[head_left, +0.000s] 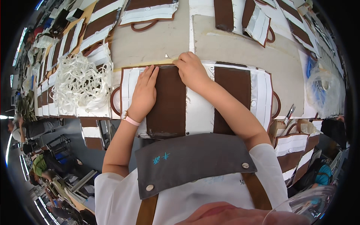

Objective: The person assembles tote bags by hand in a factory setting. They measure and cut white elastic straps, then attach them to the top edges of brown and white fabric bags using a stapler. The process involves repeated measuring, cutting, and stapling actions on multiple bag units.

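Note:
A flat brown-and-white striped bag piece (199, 108) with brown handles (276, 107) at its left and right ends lies on the table in front of me. My left hand (145, 92) rests flat on its left part, fingers stretched toward the far edge, over white and brown stripes. At that far edge, right of the left hand, the fingers of my right hand (191, 71) are bent and closed. What they pinch there is too small to make out. A thin yellowish strip (165, 62) runs along the edge between the two hands.
A tangled heap of white ribbon (80, 84) lies to the left. More striped bag pieces (148, 11) lie at the far side, and others (296, 150) are at the lower right. A clear plastic bag (324, 90) sits at the right. Several people are in the left background.

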`<move>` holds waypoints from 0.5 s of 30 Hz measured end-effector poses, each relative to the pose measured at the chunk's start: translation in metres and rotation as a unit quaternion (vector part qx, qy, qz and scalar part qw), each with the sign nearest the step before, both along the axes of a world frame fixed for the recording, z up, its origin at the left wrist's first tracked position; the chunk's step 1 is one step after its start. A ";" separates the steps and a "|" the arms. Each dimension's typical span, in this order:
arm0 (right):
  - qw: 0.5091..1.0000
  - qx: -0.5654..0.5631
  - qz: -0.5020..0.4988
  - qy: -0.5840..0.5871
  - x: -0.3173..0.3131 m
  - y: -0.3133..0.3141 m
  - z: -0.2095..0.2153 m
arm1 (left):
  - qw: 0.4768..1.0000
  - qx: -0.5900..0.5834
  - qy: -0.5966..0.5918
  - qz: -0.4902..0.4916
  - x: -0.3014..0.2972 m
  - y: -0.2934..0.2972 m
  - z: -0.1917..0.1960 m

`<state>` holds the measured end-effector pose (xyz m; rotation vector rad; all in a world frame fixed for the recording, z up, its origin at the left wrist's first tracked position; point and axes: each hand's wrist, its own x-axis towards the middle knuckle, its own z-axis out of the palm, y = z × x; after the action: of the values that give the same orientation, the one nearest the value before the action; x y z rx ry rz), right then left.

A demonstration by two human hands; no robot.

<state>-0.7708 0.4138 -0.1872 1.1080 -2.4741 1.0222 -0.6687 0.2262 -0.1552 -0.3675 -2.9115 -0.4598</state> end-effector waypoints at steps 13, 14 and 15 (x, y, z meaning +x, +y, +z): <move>0.995 -0.045 -0.012 -0.084 -0.009 0.007 0.005 | 0.992 -0.061 0.107 -0.009 -0.035 0.046 -0.005; 0.997 -0.019 0.003 -0.073 -0.010 0.010 0.005 | 0.991 -0.065 0.119 -0.002 -0.036 0.046 -0.008; 0.998 0.007 0.019 -0.062 -0.012 0.013 0.005 | 0.990 -0.069 0.120 -0.002 -0.037 0.047 -0.010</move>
<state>-0.7828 0.4270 -0.1817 1.1325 -2.5685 1.1184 -0.7053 0.2729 -0.1656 -0.4171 -2.7140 -0.1999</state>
